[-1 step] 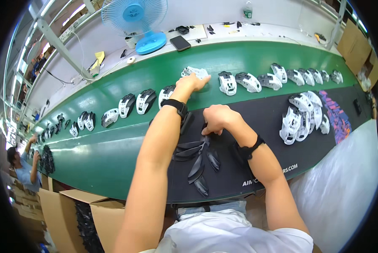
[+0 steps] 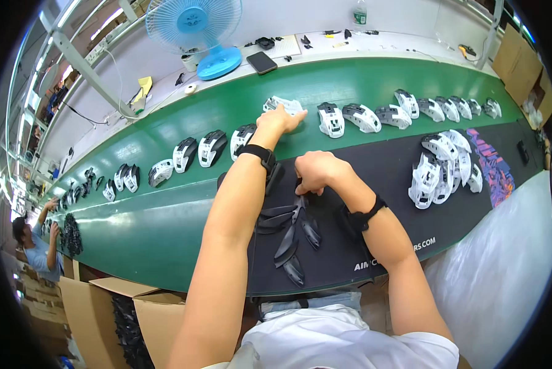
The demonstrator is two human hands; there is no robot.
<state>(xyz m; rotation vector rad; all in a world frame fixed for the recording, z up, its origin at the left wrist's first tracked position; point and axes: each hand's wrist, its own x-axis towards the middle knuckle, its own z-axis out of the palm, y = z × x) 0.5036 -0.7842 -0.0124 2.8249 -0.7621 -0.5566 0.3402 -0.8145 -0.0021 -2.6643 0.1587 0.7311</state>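
Green conveyor belt (image 2: 165,221) carries a row of mouse shells past the black mat (image 2: 386,184). Beyond the mat's far edge, the left hand (image 2: 280,119) lies open-fingered on a white mouse shell (image 2: 283,104). On the mat, the right hand (image 2: 316,172) is curled, seemingly pinching a black side panel (image 2: 299,200) above loose ones.

Mouse shells (image 2: 362,117) lining belt (image 2: 165,209); near strip bare.

No visible change between pictures.
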